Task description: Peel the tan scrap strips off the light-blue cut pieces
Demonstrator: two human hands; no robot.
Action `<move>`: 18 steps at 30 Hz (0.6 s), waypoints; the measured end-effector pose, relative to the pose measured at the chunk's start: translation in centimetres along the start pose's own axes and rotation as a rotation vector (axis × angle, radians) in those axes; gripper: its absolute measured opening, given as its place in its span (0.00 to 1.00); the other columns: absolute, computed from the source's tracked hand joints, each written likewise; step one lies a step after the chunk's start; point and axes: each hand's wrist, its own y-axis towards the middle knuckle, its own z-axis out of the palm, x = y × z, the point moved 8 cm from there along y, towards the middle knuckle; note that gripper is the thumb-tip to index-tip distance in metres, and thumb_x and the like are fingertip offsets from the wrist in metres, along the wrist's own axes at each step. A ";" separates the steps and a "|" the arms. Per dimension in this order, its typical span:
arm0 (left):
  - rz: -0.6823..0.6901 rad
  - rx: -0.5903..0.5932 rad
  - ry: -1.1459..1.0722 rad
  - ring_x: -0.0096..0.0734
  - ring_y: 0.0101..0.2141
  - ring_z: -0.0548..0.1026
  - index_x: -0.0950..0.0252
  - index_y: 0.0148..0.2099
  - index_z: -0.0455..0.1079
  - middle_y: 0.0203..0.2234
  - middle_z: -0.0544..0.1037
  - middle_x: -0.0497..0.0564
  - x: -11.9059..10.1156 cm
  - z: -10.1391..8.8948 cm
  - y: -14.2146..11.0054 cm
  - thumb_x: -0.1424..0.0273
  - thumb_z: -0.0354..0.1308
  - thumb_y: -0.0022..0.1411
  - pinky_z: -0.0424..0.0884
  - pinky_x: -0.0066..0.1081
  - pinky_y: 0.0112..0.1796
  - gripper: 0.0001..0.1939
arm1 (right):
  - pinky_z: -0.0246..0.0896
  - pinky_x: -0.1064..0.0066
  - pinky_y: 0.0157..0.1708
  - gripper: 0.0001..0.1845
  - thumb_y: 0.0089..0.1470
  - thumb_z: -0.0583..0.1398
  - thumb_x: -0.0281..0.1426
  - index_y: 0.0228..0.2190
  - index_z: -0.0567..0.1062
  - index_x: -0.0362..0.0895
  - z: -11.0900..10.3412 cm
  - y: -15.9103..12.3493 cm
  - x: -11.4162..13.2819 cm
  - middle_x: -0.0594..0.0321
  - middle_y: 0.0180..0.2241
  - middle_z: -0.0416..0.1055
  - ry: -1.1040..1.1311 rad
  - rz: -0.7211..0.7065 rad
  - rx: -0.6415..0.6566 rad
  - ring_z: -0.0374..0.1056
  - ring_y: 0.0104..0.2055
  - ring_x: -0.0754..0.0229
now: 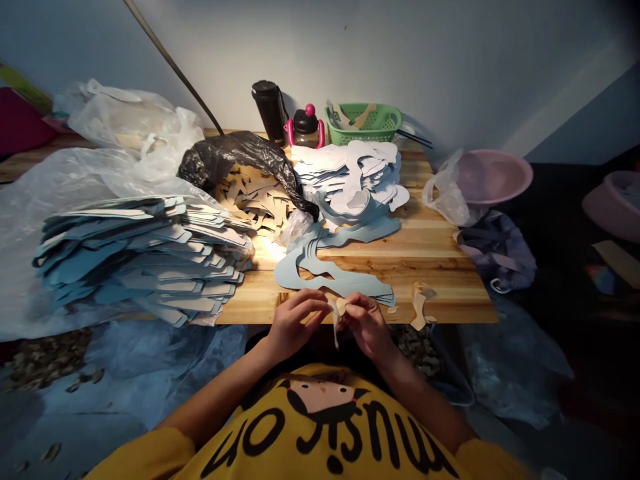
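At the front edge of the table, my left hand [299, 320] and my right hand [367, 325] meet over a small cream cut piece [341, 306] with a thin strip hanging down. Both hands are closed, pinching it between the fingertips. Just beyond them lie curved light-blue cut sheets [333, 277], stacked in layers. To the right of my right hand rests a beige cut piece [419, 308] with a torn-looking scrap beside it. Part of the held piece is hidden by my fingers.
A big stack of blue-and-cream pieces [145, 260] sits left on clear plastic. Behind are a black bag [240, 148] of tan pieces [255, 197], white cut sheets [345, 167], a dark tumbler [270, 113], a pink-handled bottle [305, 127] and a green basket [364, 133]. A pink basin [493, 177] stands right.
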 end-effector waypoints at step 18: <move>-0.655 -0.197 -0.262 0.25 0.27 0.72 0.66 0.35 0.71 0.25 0.74 0.48 8.0 -0.9 -1.4 0.62 0.64 0.60 0.68 0.25 0.30 0.12 | 0.59 0.71 0.29 0.12 0.49 0.69 0.38 0.35 0.76 0.48 -7.1 -0.8 8.1 0.63 0.36 0.66 -1.076 -0.357 -0.002 0.59 0.29 0.64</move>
